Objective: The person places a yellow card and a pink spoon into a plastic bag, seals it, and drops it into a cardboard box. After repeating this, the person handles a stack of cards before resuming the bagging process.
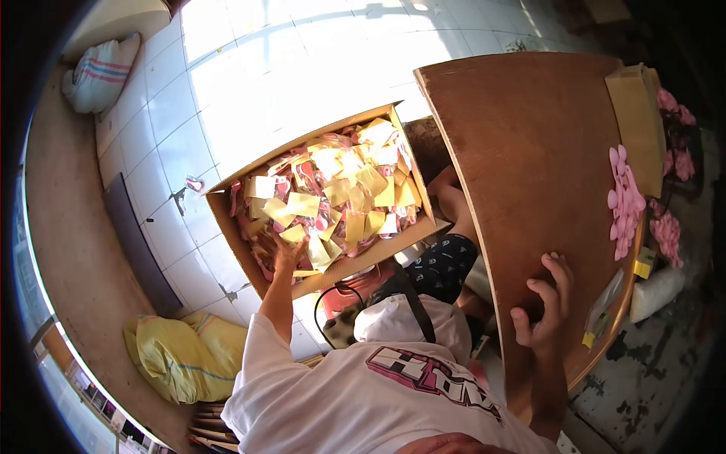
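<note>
A cardboard box (333, 277) full of clear plastic packets (302, 204) stands to the left of the table. The packets carry yellow cards, with pink and red pieces inside. My left hand (286, 251) reaches into the near left corner of the box, its fingers apart among the packets and partly hidden. Over the brown wooden table (529, 151), my right hand (546, 303) is held with fingers apart and slightly bent, nothing in it. Beyond it, at the table's right edge, lies a pile of pink spoon-like plastic pieces (625, 203).
Flat packets with yellow cards (601, 306) lie by the table's right edge, near a cardboard piece (637, 129). More pink pieces (665, 234) are beyond the table. A yellow sack (185, 356) and a white striped sack (102, 76) rest on the left. One packet (194, 184) lies on the tiled floor.
</note>
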Tool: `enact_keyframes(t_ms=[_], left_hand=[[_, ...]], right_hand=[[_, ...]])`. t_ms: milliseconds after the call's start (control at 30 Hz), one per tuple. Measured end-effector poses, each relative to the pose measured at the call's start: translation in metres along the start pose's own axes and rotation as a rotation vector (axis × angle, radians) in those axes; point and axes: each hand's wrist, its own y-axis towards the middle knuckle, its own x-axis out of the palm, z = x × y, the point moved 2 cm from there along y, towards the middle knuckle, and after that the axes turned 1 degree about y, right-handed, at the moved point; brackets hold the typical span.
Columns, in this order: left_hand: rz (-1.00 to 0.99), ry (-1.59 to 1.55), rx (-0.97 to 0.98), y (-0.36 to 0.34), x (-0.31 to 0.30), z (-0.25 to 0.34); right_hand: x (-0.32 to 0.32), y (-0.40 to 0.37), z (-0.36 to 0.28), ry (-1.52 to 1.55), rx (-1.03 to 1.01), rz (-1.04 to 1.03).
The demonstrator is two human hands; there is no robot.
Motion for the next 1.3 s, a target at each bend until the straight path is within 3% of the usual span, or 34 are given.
enact_keyframes(t_ms=[400, 567, 667, 700, 767, 800, 867, 900, 967, 1033, 1067, 1100, 1167, 1233, 1300], left_hand=[[0.031, 0.002, 0.032, 0.053, 0.049, -0.02], [0.14, 0.025, 0.049, 0.062, 0.034, -0.034], [-0.55, 0.214, 0.126, 0.09, -0.008, -0.05], [-0.717, 0.192, 0.41, 0.098, -0.031, -0.044], [-0.719, 0.477, 0.217, 0.074, -0.107, -0.002], [-0.617, 0.487, 0.274, 0.066, -0.134, 0.017], [0.106, 0.364, 0.225, 0.054, -0.158, 0.043], [0.598, 0.129, 0.509, 0.067, -0.144, 0.043], [0.761, 0.316, 0.405, 0.072, -0.122, 0.067], [-0.051, 0.172, 0.083, 0.076, -0.097, 0.082], [-0.07, 0.193, 0.161, 0.087, -0.072, 0.069], [0.068, 0.219, 0.158, 0.104, -0.047, 0.058], [0.082, 0.328, 0.134, 0.119, -0.042, 0.062], [-0.188, 0.351, 0.063, 0.125, -0.059, 0.073], [-0.23, 0.294, 0.113, 0.139, -0.07, 0.07]], right_hand=[[0.005, -0.005, 0.004, -0.03, 0.002, 0.001], [0.001, 0.0, 0.001, -0.037, -0.029, -0.007], [0.001, 0.001, -0.002, -0.02, -0.026, -0.022], [0.001, 0.002, -0.003, -0.009, -0.022, -0.007], [-0.003, 0.002, -0.006, -0.065, -0.022, -0.042], [-0.002, 0.001, -0.006, -0.058, -0.021, -0.036], [-0.002, 0.0, -0.008, -0.063, -0.012, -0.035], [-0.002, 0.0, -0.008, -0.075, -0.007, -0.036], [0.001, 0.0, -0.005, -0.075, -0.016, -0.019], [0.001, -0.001, -0.005, -0.077, -0.021, -0.014], [0.001, -0.001, -0.006, -0.078, -0.019, -0.012], [0.001, 0.0, -0.006, -0.082, -0.019, -0.006], [0.0, 0.003, -0.006, -0.092, -0.007, -0.009], [-0.001, 0.003, -0.009, -0.086, 0.004, -0.019], [-0.004, 0.004, -0.009, -0.086, -0.014, -0.035]])
